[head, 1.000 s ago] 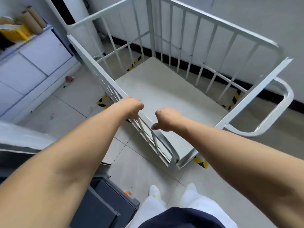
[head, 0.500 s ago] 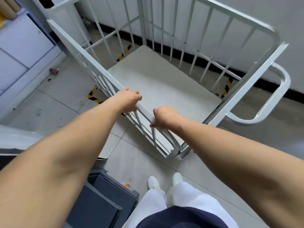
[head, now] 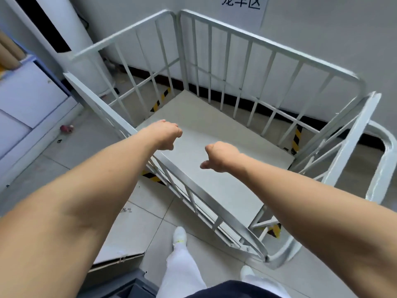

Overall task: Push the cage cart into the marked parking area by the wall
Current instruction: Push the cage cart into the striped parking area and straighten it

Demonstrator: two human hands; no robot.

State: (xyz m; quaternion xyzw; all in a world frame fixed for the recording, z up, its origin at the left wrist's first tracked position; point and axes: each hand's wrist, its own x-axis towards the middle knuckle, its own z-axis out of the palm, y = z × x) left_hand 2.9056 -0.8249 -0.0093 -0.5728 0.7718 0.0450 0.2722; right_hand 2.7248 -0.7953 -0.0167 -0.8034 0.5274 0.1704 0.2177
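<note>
At the feet: white shoes [head: 179,235] stand on the floor tiles just beside the cage cart [head: 268,45], on the near side of its near rail [head: 193,187].
Left grip [head: 166,134]: fingers curled together on nothing. The hand hangs past the near rail over the bare deck [head: 193,112], with the forearm crossing above the rail.
Right grip [head: 220,157]: also a closed fist holding nothing, over the deck and apart from every rail.
Cart position: yellow-black tape marks [head: 151,177] show by all four deck corners. The far side stands near the wall [head: 322,29], below a paper sign [head: 240,5].
Step in hand: the push looks done, so this is probably the parking check.
Next move: compare each deck corner with its tape. If one overhangs, take the near rail in both grips and give a short, straight nudge. Otherwise step back.
</note>
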